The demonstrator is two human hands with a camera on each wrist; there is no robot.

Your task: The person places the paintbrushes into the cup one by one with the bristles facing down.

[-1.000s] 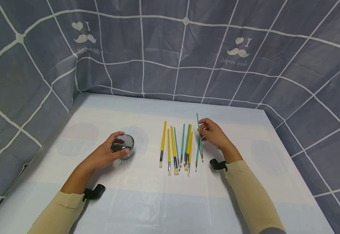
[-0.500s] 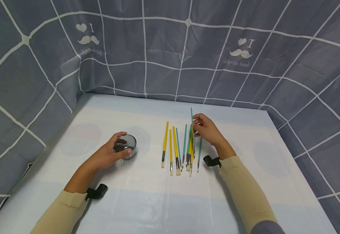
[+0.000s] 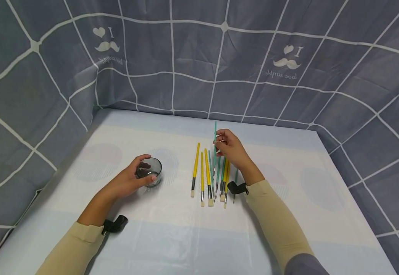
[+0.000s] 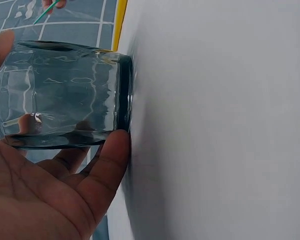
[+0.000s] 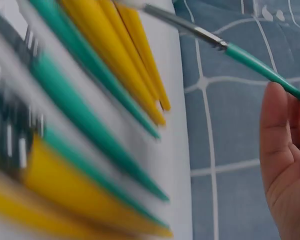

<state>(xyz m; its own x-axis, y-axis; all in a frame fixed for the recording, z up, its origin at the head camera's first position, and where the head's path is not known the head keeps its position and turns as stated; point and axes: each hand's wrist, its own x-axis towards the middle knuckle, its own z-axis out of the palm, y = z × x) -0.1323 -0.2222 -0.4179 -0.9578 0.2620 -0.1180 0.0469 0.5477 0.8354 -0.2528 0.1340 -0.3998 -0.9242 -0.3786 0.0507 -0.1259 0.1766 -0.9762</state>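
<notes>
My left hand (image 3: 128, 182) curls round a clear grey drinking glass (image 3: 150, 172) that stands upright on the table; in the left wrist view the thumb and fingers span the glass (image 4: 65, 95). My right hand (image 3: 230, 148) pinches a thin green-handled paintbrush (image 5: 250, 62) between thumb and fingertips, its bristle end pointing down towards me. It is held above a row of paintbrushes lying side by side, yellow-handled (image 3: 196, 164) and green-handled (image 3: 210, 164). The right hand and wrist cover part of the row at its right end.
A pale table (image 3: 172, 236) with faint printed circles lies under everything. Grey curtain (image 3: 192, 49) with white grid lines surrounds its back and sides. Black wrist cameras (image 3: 115, 224) sit on both of the person's sleeves.
My right hand has carried the green paintbrush leftward and slightly away, from the right end of the row to over its middle. The left hand keeps holding the glass in place.
</notes>
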